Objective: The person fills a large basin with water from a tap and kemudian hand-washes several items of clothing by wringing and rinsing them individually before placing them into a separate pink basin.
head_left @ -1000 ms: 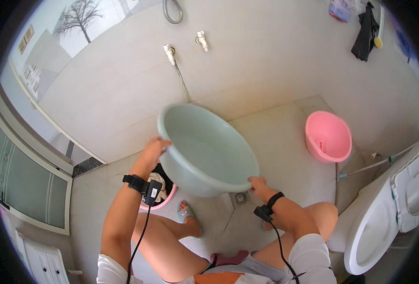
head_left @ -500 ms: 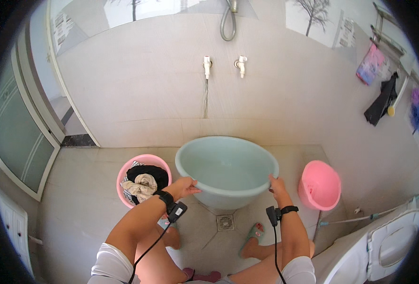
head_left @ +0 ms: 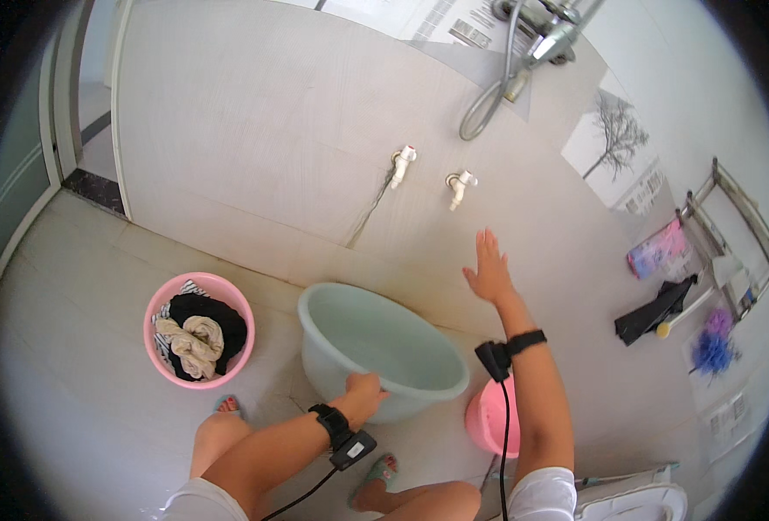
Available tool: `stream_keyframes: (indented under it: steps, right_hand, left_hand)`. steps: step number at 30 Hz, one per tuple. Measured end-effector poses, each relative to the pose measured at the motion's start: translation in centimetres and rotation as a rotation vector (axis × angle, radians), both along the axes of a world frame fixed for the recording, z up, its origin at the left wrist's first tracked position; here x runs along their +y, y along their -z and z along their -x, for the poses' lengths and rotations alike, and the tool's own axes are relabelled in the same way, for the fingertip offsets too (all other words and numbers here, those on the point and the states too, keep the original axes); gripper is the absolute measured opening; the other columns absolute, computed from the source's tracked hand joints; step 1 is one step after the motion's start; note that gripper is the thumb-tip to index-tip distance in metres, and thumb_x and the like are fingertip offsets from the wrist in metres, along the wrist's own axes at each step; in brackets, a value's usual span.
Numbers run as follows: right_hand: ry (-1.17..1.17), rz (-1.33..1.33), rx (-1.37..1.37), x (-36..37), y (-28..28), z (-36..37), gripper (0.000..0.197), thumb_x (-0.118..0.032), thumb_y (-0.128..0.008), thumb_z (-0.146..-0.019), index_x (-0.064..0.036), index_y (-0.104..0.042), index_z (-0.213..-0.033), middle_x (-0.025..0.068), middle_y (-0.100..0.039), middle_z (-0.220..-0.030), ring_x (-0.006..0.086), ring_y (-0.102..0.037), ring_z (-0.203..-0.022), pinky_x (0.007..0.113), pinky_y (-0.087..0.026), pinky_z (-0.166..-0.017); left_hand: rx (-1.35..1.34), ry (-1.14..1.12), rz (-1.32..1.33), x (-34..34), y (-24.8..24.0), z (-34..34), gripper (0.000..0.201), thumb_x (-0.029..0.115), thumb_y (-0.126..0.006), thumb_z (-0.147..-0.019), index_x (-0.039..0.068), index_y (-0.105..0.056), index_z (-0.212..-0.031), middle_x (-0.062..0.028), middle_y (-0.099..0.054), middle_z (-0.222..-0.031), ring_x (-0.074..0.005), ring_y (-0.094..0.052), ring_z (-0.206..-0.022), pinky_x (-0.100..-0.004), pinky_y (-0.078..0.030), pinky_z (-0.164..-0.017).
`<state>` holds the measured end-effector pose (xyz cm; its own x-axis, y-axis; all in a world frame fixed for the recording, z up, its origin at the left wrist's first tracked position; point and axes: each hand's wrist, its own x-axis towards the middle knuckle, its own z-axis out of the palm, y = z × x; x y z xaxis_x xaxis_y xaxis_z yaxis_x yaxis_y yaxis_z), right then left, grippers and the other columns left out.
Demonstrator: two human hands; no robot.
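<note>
A large pale green plastic basin point(head_left: 341, 373) stands on the floor by the wall. My left hand point(head_left: 364, 397) grips its near rim, the fingers closed over the edge. Raised above the basin's right end, my right hand point(head_left: 490, 271) is empty, with fingers stretched out toward the wall. Two white taps are on the wall ahead of it: a right tap point(head_left: 460, 188), the nearer one to that hand, and a left tap point(head_left: 403, 165). My right hand is apart from both. Black bands with small cabled devices circle both my wrists.
A pink tub point(head_left: 156, 354) of dark, beige and striped clothes stands left of the basin. A pink bucket point(head_left: 486, 418) is partly behind my right forearm. A shower hose point(head_left: 486, 108) hangs above the taps. A white toilet point(head_left: 636, 504) is at the lower right, and a rack point(head_left: 706, 226) is on the wall.
My right hand has let go of the basin's rim and risen toward the taps. My left hand still holds the rim. The view has tilted and shifted right.
</note>
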<state>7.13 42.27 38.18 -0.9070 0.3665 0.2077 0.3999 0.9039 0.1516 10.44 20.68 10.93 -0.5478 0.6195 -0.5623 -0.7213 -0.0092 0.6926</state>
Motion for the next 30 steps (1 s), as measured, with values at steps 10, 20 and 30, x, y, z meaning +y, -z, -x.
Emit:
stream_keyframes:
  steps: [10, 20, 30]
  right_hand:
    - [0.174, -0.522, -0.201, 5.4, -3.6, 10.7, 0.061, -0.011, -0.040, -0.088, -0.0085, -0.017, -0.144, 0.0028, -0.010, -0.152, 0.0178, -0.011, -0.139, 0.049, -0.013, -0.111]
    - [0.049, -0.092, 0.000, 9.3, -4.5, 8.1, 0.055, -0.009, -0.048, -0.080, -0.0066, -0.037, -0.134, 0.0179, -0.040, -0.133, 0.0331, -0.039, -0.122, 0.046, -0.034, -0.101]
    - [-0.209, 0.458, 0.034, -10.3, 12.3, -12.2, 0.037, -0.030, -0.051, -0.092, -0.0083, -0.052, -0.122, 0.0191, -0.055, -0.120, 0.0318, -0.051, -0.115, 0.045, -0.032, -0.101]
  left_hand:
    - [1.298, 0.665, 0.516, 0.4, -4.9, 2.3, 0.034, 0.036, -0.063, -0.081, 0.004, -0.066, -0.088, -0.0121, -0.067, -0.089, -0.0268, -0.065, -0.083, -0.0365, -0.049, -0.063]
    - [1.259, 0.743, 0.382, 2.6, -6.2, 2.5, 0.023, 0.022, -0.066, -0.079, 0.000, -0.065, -0.088, -0.0149, -0.065, -0.084, -0.0293, -0.063, -0.083, -0.0397, -0.045, -0.070]
    - [1.335, 0.699, 0.433, 4.8, -0.8, 3.5, 0.025, 0.025, -0.067, -0.079, 0.002, -0.067, -0.087, -0.0112, -0.067, -0.085, -0.0264, -0.065, -0.079, -0.0369, -0.048, -0.067]
